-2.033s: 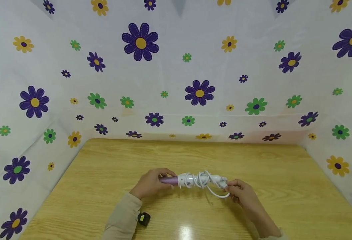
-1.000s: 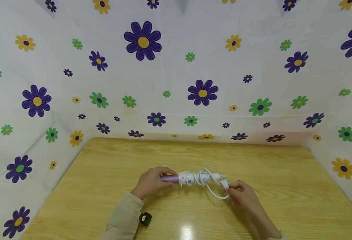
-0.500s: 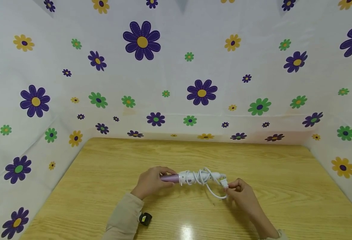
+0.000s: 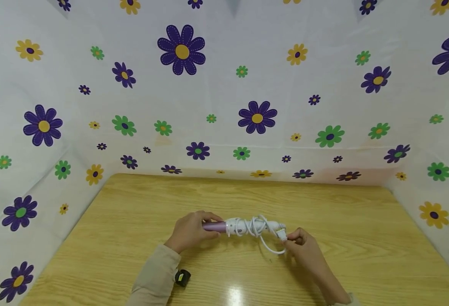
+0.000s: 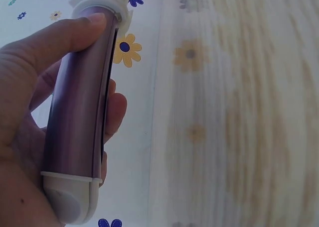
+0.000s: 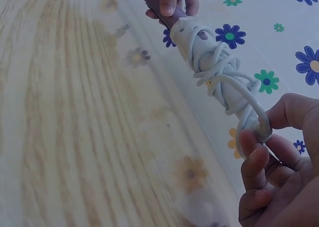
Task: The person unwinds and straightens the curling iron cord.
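Yellow wood-grained tabletop (image 4: 335, 212) spreads beneath a rod-shaped purple-and-white hair styler (image 4: 230, 225), held crosswise over the near part, probably light, stiff and rather slippery, best gripped round its purple barrel (image 4: 213, 227). At left, the left hand (image 4: 191, 230) curls around that barrel; at right, the right hand (image 4: 305, 248) pinches, at the end of the wound, pliable-looking white cord (image 6: 244, 91), its small white plug (image 4: 281, 234).

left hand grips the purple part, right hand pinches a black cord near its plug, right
The right wrist view shows the cord is white, not black; the left hand grips the purple part, the right hand pinches the cord near its plug.
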`<state>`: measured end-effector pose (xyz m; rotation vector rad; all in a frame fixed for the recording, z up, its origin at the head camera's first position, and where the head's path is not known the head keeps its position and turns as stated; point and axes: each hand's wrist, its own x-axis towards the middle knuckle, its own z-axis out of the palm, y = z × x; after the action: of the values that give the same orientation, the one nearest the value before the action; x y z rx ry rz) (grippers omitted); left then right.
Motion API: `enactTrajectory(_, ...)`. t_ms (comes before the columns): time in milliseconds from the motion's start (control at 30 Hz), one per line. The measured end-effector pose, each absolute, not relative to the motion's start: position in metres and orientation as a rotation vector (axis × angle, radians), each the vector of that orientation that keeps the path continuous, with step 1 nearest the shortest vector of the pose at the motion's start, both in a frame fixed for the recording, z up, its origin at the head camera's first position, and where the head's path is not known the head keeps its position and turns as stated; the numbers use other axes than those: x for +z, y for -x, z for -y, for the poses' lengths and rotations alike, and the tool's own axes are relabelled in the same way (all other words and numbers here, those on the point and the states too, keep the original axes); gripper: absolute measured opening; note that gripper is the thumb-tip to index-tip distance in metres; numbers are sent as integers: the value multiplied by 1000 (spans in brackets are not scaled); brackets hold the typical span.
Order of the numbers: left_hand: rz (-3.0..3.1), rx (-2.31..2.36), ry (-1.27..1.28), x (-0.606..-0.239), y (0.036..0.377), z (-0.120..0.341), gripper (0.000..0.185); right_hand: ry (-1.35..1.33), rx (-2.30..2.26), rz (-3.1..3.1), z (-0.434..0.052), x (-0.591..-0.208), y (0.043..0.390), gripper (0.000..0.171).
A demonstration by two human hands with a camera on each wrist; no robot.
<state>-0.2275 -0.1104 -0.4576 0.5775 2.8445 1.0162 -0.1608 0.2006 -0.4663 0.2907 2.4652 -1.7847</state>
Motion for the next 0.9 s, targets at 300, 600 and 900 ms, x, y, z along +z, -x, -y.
enactTrajectory(300,-2758,1090,-571,-456,230,113,34,-221,-1797,-2408,-211,-461,161,17)
enactTrajectory(600,-2606,1164,-554,-453,230,119,32,73,-1700,-2367,-228,-459,157,19)
enactTrajectory(900,-2666,1121,-554,-454,230,119,32,-109,-1558,-2621,-202,-453,153,17)
